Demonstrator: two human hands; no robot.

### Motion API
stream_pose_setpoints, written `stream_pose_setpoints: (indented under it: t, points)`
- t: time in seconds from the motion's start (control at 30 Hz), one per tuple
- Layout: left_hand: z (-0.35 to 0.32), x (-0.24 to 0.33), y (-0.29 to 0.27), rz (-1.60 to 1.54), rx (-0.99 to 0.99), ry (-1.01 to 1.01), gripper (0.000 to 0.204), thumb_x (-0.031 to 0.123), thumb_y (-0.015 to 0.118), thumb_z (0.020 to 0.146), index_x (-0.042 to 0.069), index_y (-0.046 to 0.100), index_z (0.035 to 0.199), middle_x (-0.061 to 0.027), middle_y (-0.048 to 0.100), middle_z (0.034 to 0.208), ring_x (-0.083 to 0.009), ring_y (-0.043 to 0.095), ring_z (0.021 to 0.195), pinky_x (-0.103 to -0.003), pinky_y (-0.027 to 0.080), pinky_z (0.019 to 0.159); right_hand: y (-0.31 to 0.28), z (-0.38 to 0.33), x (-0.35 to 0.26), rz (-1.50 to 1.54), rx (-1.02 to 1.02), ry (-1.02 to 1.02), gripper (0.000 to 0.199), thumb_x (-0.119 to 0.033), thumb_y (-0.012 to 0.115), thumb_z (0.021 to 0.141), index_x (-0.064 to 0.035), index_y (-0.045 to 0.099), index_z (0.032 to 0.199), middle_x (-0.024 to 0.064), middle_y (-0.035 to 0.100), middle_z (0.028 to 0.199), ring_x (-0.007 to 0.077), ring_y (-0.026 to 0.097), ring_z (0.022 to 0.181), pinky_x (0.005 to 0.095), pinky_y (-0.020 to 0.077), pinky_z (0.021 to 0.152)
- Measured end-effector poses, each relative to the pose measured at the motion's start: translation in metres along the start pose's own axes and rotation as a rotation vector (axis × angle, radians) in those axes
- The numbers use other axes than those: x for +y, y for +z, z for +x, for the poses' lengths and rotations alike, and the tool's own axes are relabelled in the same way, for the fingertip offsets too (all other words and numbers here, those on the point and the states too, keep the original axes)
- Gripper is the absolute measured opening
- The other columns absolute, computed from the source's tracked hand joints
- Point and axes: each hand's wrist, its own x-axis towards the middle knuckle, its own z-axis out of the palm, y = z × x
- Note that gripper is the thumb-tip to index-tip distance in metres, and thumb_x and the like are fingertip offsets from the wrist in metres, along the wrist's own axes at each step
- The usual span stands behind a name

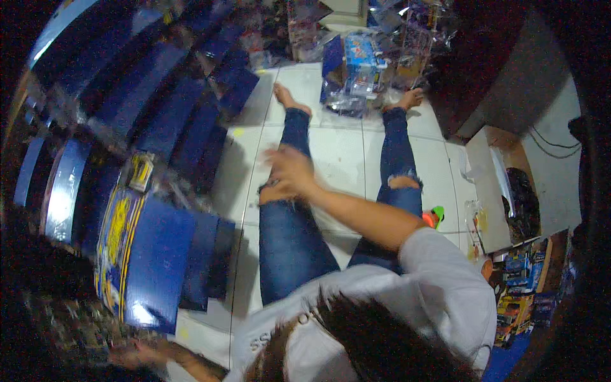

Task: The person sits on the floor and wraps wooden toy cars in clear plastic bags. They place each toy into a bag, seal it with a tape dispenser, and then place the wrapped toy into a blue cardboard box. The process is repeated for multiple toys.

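Note:
My right hand [291,173] is over my left knee, blurred by motion. Its fingers look stretched apart, and I see nothing in them. My left hand [135,354] reaches low on the left to a dark heap of small clear-wrapped packs [70,325]. Shadow hides its fingertips, so I cannot tell whether they grip a pack. Just beyond that hand stands a blue carton [159,254] with a yellow printed edge. On top of its far end lies a small yellow and black pack [140,173].
Rows of dark blue boxes [165,108] fill the left side. Plastic-wrapped goods, including a light blue pack [364,62], lie beyond my feet on the white tiled floor [337,153]. On the right are an open cardboard box [493,191], an orange and green object [435,218] and colourful packs [525,274].

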Motion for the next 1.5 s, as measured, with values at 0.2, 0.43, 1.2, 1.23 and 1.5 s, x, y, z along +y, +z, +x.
stream_pose_setpoints:
  t: [0.2,0.43,1.2,1.23,1.5]
  points:
    - [-0.058,0.047,0.131,-0.114,-0.313,0.494,0.060,0.036,0.045,0.094,0.000,0.027,0.140,-0.0190,0.035,0.139,-0.0291,0.038,0.126,-0.042,0.030,0.106,-0.363,0.119,-0.023,0.320,1.036,0.171,0.092,-0.078,0.059,0.068,-0.0121,0.043,0.130,0.0122,0.046,0.126,0.0290,0.043,0.112,0.0481,0.0375,0.089]
    - [-0.074,0.094,0.205,-0.192,-0.404,0.703,0.065,0.031,0.047,0.094,0.000,0.017,0.144,-0.0221,0.027,0.143,-0.0311,0.032,0.132,-0.042,0.024,0.111,-0.450,0.170,-0.050,0.650,1.296,-0.413,0.055,-0.061,0.058,0.082,-0.0084,0.054,0.096,0.0079,0.055,0.086,0.0215,0.053,0.074,0.0397,0.0423,0.062]
    - [-0.134,0.037,0.246,-1.418,-1.500,-0.707,0.100,0.072,0.054,0.076,0.003,0.029,0.145,-0.0148,0.045,0.137,-0.0259,0.044,0.127,-0.040,0.037,0.106,-0.138,-0.168,-0.249,0.080,0.143,-0.813,0.037,-0.040,0.039,0.100,-0.0124,0.052,0.080,0.0010,0.050,0.067,0.0165,0.043,0.061,0.0333,0.0377,0.058]
    - [-0.129,0.034,0.224,-1.484,-1.425,-0.772,0.099,0.071,0.052,0.079,0.003,0.026,0.146,-0.0153,0.042,0.140,-0.0272,0.042,0.128,-0.040,0.036,0.107,-0.136,-0.178,-0.246,0.095,0.108,-0.865,0.039,-0.041,0.038,0.100,-0.0121,0.051,0.077,0.0009,0.049,0.064,0.0170,0.041,0.059,0.0340,0.0355,0.056]
    - [-0.142,0.010,0.180,-0.398,-1.251,-0.481,0.035,0.028,0.046,0.099,0.000,0.064,0.110,-0.0065,0.066,0.090,-0.0152,0.060,0.083,-0.032,0.049,0.075,-0.078,-0.185,-0.232,-0.073,-0.093,-0.913,0.049,-0.051,0.041,0.096,-0.0111,0.047,0.068,0.0061,0.047,0.059,0.0228,0.042,0.052,0.0373,0.0350,0.051]
